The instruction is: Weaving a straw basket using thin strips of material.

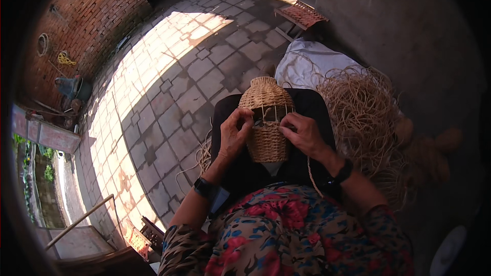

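A woven straw basket with a narrower domed top and a gap of bare upright stakes rests on my dark-clad lap. My left hand is closed at the left side of the gap, fingertips pinched on the weave or a strand. Opposite it, my right hand pinches at the lower woven edge, right of the stakes; a loose cord hangs down below it. What exactly lies between my fingertips is too small to tell.
A big tangle of straw cord lies at my right on a white sack. Beyond are a reddish slatted rack, a brick wall with hanging yellow rope, a wooden pole and sunlit paving.
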Demonstrator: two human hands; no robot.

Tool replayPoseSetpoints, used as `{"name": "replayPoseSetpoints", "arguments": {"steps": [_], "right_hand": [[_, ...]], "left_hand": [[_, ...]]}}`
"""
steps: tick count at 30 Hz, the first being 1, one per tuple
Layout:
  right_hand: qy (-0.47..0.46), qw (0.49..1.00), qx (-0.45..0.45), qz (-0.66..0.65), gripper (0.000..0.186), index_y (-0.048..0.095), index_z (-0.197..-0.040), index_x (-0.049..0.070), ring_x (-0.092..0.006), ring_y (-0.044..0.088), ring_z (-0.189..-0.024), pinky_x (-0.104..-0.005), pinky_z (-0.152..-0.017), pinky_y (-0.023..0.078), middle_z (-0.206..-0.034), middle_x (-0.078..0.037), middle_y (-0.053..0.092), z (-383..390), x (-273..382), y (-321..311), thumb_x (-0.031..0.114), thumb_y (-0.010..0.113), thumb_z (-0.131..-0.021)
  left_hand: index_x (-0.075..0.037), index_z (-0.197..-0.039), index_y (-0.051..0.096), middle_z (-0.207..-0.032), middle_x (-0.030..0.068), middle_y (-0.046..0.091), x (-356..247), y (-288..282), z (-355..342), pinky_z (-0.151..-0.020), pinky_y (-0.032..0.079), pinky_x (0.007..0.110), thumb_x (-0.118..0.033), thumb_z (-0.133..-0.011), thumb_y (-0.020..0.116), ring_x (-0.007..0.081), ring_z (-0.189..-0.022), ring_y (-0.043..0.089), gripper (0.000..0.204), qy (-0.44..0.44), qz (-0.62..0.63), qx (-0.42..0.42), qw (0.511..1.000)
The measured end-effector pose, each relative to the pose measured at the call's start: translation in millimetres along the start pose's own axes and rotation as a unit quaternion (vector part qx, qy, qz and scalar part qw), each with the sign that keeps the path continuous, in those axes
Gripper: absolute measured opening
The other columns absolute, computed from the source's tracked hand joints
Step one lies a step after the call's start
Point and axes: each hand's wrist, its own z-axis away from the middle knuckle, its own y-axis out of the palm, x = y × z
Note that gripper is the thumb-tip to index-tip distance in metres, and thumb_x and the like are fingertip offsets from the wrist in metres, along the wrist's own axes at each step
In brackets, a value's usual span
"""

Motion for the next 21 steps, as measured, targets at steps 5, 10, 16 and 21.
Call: {"name": "replayPoseSetpoints", "arguments": {"steps": [5,10,16,21], "right_hand": [[-0.047,0.997,-0.032,0.051,0.011,0.058,-0.082,0.005,-0.0279,0.061,-0.072,-0.0379,-0.063,0.048,-0.077,-0.009,0.057,-2.5,-0.8,7.2,0.009,0.068,-0.078],[-0.081,0.987,-0.044,0.131,0.015,0.058,-0.082,0.009,-0.0264,0.059,-0.08,-0.0393,-0.069,0.045,-0.081,-0.006,0.056,-7.1,4.8,6.7,0.012,0.07,-0.073],[-0.14,0.964,-0.037,0.224,0.024,0.056,-0.086,0.01,-0.0247,0.057,-0.086,-0.0396,-0.073,0.04,-0.085,-0.005,0.056,-16.6,6.9,15.9,0.015,0.071,-0.068],[-0.203,0.937,-0.068,0.275,0.021,0.054,-0.081,0.008,-0.0256,0.057,-0.081,-0.0417,-0.072,0.038,-0.081,-0.007,0.055,-22.4,10.0,20.6,0.013,0.068,-0.066]], "left_hand": [[-0.002,-0.098,0.063,-0.084,0.0066,0.063,-10.3,8.0,6.1,-0.072,0.05,0.027,-0.005,-0.079,0.064,0.0137,-0.077,0.062,0.018,0.038,-0.11,0.008,0.993],[-0.003,-0.094,0.065,-0.081,0.0102,0.061,-18.9,8.5,-2.1,-0.069,0.051,0.031,-0.008,-0.077,0.068,0.0223,-0.075,0.064,0.018,0.099,-0.213,0.036,0.971],[-0.003,-0.089,0.065,-0.08,0.0123,0.061,-22.6,15.7,-7.0,-0.064,0.052,0.039,-0.011,-0.074,0.068,0.0312,-0.071,0.064,0.017,0.165,-0.263,0.051,0.949],[-0.004,-0.087,0.064,-0.076,0.0138,0.06,-31.0,16.2,-23.2,-0.063,0.052,0.042,-0.01,-0.071,0.068,0.0352,-0.069,0.063,0.018,0.205,-0.37,0.122,0.898]]}}
